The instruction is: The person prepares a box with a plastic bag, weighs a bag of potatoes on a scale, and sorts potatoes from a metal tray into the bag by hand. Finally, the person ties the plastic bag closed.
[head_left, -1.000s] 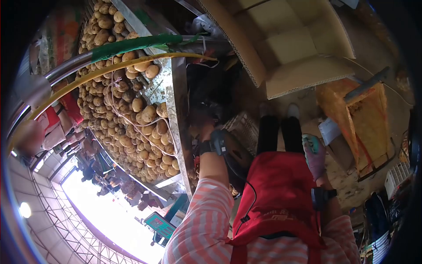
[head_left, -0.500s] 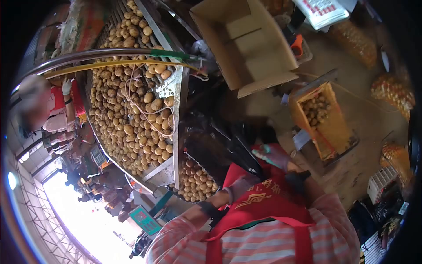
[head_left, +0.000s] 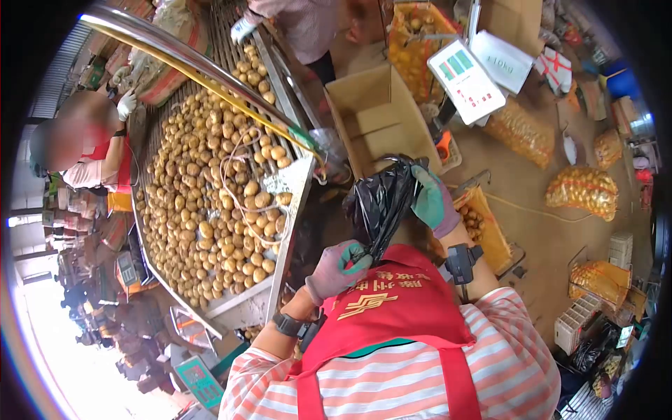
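A crumpled black plastic bag [head_left: 381,199] hangs in front of my red apron [head_left: 392,297], held between both hands. My left hand [head_left: 337,269], in a grey glove with green fingertips, pinches the bag's lower gathered end. My right hand [head_left: 435,199], in a similar glove, grips the upper right side of the bag, with its fingers closed on the plastic. Beyond the bag stands an open cardboard box [head_left: 381,115]. Left of my hands lies a sloping metal sorting table [head_left: 297,203] covered with many potatoes [head_left: 203,196].
A co-worker [head_left: 91,140] with white gloves stands at the far left; another person [head_left: 301,28] is at the top. A scale display [head_left: 465,80] stands beyond the box. Potato sacks [head_left: 582,192] and a yellow-sided container [head_left: 493,238] are on the right. A metal pipe [head_left: 189,52] crosses the sorting table.
Both hands have risen away from the apron, bringing the black bag up into clearer view. The view has shifted, showing more of the floor and sacks on the right.
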{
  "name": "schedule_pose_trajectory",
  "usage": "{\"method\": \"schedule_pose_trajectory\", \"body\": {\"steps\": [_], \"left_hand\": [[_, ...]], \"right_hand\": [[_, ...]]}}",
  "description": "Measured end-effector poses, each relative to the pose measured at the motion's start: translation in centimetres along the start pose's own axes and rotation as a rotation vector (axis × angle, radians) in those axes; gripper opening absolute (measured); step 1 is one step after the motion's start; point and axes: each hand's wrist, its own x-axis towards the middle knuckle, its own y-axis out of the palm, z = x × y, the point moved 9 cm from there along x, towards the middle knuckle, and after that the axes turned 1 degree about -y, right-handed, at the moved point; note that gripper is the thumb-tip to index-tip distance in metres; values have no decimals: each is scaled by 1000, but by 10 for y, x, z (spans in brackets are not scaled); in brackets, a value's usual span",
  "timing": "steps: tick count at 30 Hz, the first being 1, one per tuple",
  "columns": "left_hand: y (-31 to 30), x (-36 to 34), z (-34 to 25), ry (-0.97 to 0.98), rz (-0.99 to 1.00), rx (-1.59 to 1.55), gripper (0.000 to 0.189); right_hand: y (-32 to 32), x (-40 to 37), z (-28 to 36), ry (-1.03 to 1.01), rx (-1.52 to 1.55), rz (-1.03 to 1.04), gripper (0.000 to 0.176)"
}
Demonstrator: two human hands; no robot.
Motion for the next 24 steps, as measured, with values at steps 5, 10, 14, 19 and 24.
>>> {"method": "schedule_pose_trajectory", "body": {"steps": [5, 10, 14, 19, 24], "left_hand": [[-43, 24, 6, -25, -15, -55, 20], [-85, 50, -25, 251, -204, 298, 21], [-146, 77, -24, 221, -408, -144, 30], [-155, 117, -44, 280, -247, -361, 41], [-129, 151, -52, -85, -158, -764, 66]], "right_hand": [[30, 35, 34, -257, -113, -50, 28], [38, 32, 63, -356, -609, -264, 20], [55, 35, 73, -432, -580, -92, 22], [82, 30, 88, -535, -1087, 24, 24], [77, 54, 79, -418, -935, 206, 17]]}}
